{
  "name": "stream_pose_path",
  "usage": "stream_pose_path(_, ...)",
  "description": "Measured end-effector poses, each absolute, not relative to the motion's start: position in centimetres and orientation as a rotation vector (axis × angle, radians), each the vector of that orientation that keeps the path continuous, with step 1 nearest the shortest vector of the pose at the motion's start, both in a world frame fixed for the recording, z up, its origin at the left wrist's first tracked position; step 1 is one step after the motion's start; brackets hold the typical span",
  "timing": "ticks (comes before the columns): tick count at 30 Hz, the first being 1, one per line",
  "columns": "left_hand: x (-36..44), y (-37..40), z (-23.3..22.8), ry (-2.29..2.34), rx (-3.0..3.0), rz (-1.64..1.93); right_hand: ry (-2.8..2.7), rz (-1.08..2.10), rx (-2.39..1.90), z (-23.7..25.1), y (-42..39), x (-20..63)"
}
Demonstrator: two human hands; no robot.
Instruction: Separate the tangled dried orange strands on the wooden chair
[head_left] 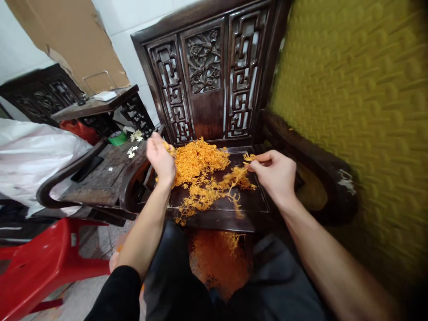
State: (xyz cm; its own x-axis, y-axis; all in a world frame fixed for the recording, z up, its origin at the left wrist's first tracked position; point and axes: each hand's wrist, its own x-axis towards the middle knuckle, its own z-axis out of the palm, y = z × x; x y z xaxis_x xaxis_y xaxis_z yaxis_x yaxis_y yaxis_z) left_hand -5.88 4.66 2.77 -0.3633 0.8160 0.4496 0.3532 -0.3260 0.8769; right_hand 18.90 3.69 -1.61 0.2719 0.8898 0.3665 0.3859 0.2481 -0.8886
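Two hands: left hand (162, 159), right hand (274, 173) pinch orange strands (200, 174) between them.

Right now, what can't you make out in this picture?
- Head view: left hand curls over orange strands, hiding how many it grips.
- Orange heap below the chair seat: the knees cover its container.
- Yellow panel: blurred.
- White bag: cut by the left edge.

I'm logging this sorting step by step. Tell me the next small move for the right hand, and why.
Probably draw the right hand back toward the body, pulling free the orange strands it pinches. They trail from its fingers into the loose heap on the dark wooden seat, not yet separated. The left hand is closed on its own clump, lifted beside the heap.
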Motion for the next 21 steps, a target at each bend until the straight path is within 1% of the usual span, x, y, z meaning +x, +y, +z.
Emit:
stream_pose_path(2,-5.8,4.8,1.9,1.434,1.206,1.71,-1.293,0.678,-1.287,-2.0,3.7,20.0)
stream_pose_path(4,-4.8,4.5,0.8,1.289,1.056,1.533,-1.335,0.751,-1.194,-2.2,3.5,20.0)
stream_pose_path(8,-3.0,3.6,-0.1,1.011,0.777,1.28,-1.425,0.709,-1.136,-2.4,2.9,19.1)
stream_pose_path(12,-3.2,3.4,0.4,0.73,0.486,1.013,-1.5,0.632,-1.052,-2.3,2.5,18.1)
stream_pose_path(14,-3.5,3.4,0.7,0.67,0.384,0.934,-1.541,0.623,-1.001,-2.2,2.3,17.5)
stream_pose_path(17,-3.7,3.3,0.8,0.699,0.407,0.96,-1.599,0.632,-0.946,-2.0,2.0,16.6)
stream_pose_path(21,-3.3,2.9,0.4,0.913,0.855,1.088,-1.663,0.605,-0.902,-1.9,1.6,15.7)
